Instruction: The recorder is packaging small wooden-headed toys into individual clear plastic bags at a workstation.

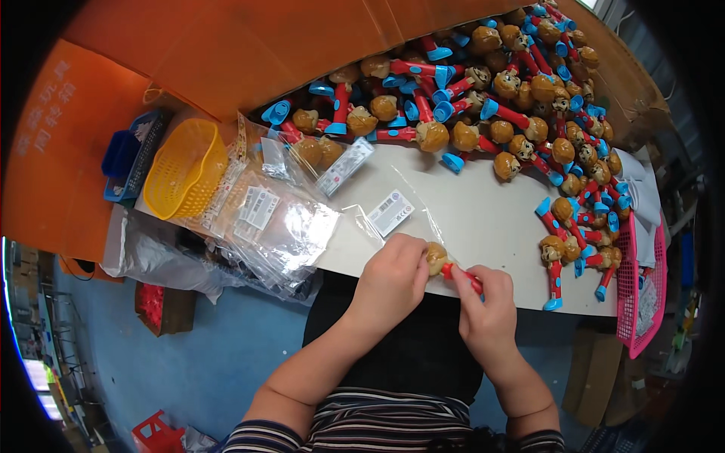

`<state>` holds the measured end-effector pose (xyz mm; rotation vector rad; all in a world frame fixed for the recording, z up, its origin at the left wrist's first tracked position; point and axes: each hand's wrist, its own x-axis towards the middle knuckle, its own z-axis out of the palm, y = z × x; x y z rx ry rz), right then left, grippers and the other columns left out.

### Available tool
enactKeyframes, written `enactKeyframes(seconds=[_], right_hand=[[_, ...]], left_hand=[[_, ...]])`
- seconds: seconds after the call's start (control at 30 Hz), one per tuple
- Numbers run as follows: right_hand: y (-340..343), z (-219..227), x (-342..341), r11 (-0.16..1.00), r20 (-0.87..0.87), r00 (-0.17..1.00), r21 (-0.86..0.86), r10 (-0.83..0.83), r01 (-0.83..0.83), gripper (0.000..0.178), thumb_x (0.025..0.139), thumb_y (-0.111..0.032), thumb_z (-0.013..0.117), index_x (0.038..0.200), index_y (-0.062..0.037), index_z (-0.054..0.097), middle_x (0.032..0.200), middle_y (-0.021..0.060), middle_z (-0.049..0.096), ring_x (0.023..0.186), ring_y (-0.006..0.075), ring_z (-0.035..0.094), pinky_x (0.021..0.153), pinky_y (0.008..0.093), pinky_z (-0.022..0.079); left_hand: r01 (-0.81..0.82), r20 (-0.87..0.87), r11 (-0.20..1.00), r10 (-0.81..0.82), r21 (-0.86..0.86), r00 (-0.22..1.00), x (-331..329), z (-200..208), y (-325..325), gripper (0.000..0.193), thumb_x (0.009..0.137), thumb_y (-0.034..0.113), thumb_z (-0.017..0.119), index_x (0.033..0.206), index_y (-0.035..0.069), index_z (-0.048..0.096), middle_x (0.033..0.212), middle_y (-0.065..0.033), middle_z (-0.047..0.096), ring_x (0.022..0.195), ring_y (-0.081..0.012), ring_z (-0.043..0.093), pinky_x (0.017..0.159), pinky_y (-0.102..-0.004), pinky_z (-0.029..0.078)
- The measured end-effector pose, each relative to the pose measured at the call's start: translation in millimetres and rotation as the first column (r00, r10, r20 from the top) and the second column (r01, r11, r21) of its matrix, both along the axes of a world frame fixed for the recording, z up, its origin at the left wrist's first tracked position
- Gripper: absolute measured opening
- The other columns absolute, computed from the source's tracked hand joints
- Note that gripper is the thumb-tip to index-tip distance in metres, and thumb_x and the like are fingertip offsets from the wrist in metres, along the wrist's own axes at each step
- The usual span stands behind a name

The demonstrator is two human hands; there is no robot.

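Near the table's front edge, my two hands hold one toy [436, 258] with a round brown monkey-like head and a red handle. My left hand [389, 281] is closed at the head, its fingertips partly hidden. The red handle lies in the closed fingers of my right hand [488, 311], with a bit of blue showing at its lower end. Just beyond my hands lies a clear plastic bag [423, 200] with a white printed label [391, 214]. Similar toys [432, 136] with blue ends are heaped at the back and right.
A stack of clear labelled bags [291, 226] covers the table's left part, beside a yellow basket [186, 170] and blue baskets [124, 155]. A pink basket [628, 302] stands at the right edge. Orange boards [249, 45] wall off the back. Below left is a carton with red pieces [153, 308].
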<state>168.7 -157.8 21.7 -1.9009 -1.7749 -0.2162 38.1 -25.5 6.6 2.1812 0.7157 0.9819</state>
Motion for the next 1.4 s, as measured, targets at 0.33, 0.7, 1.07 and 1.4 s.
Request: enactKeyframes(seconds=[0.33,0.7,1.07,1.4], right_hand=[[0.4,-32.3,3.8,0.946,0.031,0.999,0.325,0.008,-0.017,0.047,0.063,0.013,0.066,0.108,0.0006,0.071,0.110,0.0144,0.064,0.085,0.0306,0.058,0.073,0.0368,0.050],[-3.1,-41.3,-5.8,0.982,-0.294,0.953,0.190,0.067,-0.011,0.048,0.078,0.008,0.067,0.125,0.0040,0.056,0.125,0.0234,0.052,0.104,0.0357,0.058,0.089,0.0397,0.050],[-34.6,-22.7,-3.1,0.976,-0.348,0.912,-0.059,-0.217,0.210,0.033,0.077,-0.009,0.077,0.104,0.0022,0.062,0.103,0.0162,0.060,0.098,0.0364,0.055,0.082,0.0420,0.047],[-24.7,-14.3,-17.5,0.947,-0.303,0.906,-0.213,-0.297,0.239,0.033,0.079,-0.014,0.078,0.101,0.0012,0.058,0.096,0.0172,0.058,0.086,0.0338,0.058,0.072,0.0398,0.047]], left_hand=[[0.007,0.056,0.997,-0.011,0.072,0.998,4.6,9.6,-0.2,0.015,0.080,-0.004,0.068,0.095,0.000,0.064,0.084,-0.0123,0.062,0.069,-0.0251,0.065,0.058,-0.0315,0.054],[0.000,0.049,1.000,0.001,-0.008,0.999,5.8,3.3,-1.7,0.010,0.084,-0.001,0.068,0.093,0.000,0.065,0.081,-0.0101,0.062,0.064,-0.0191,0.064,0.057,-0.0279,0.053],[-0.019,0.022,1.000,0.019,-0.005,1.000,4.4,-0.3,-3.3,0.011,0.084,0.000,0.069,0.094,0.000,0.065,0.082,-0.0104,0.063,0.063,-0.0194,0.065,0.057,-0.0282,0.053],[-0.041,0.023,0.999,0.040,0.011,0.999,-0.7,-5.8,-3.8,0.012,0.084,0.000,0.068,0.095,0.000,0.065,0.082,-0.0110,0.063,0.064,-0.0211,0.065,0.057,-0.0289,0.053]])
